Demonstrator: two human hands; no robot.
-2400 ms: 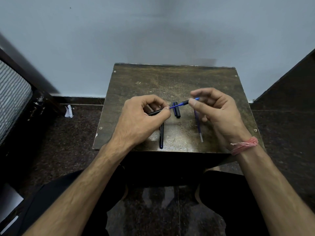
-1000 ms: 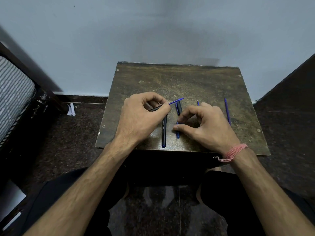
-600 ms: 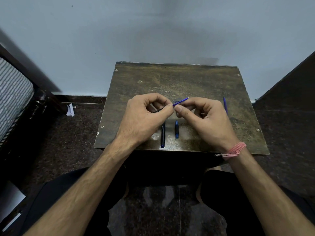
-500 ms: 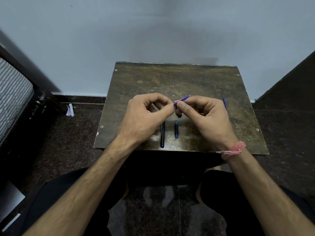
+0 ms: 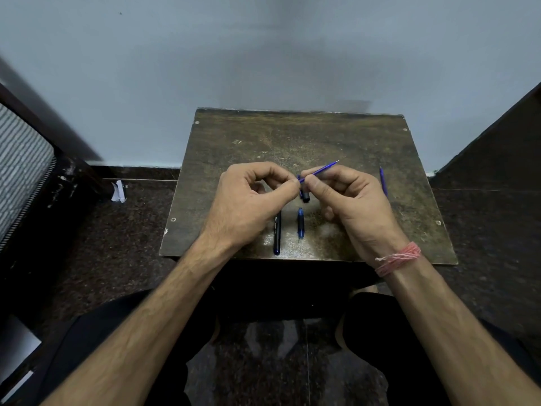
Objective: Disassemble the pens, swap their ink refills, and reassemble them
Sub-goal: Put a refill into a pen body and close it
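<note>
Over a small table (image 5: 292, 136), both hands pinch one blue refill (image 5: 320, 170), left hand (image 5: 248, 200) at nine o'clock, right hand (image 5: 348, 197) at three; misaligned pressure could bend it.

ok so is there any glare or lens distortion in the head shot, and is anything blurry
Head view: glare sits on the near edge of the wooden table, beside the black pen barrel. Wide-angle distortion bows the forearms and splays the side walls outward. The dim light leaves the floor murky. The left hand, the right hand and the blue refill look sharp.
</note>
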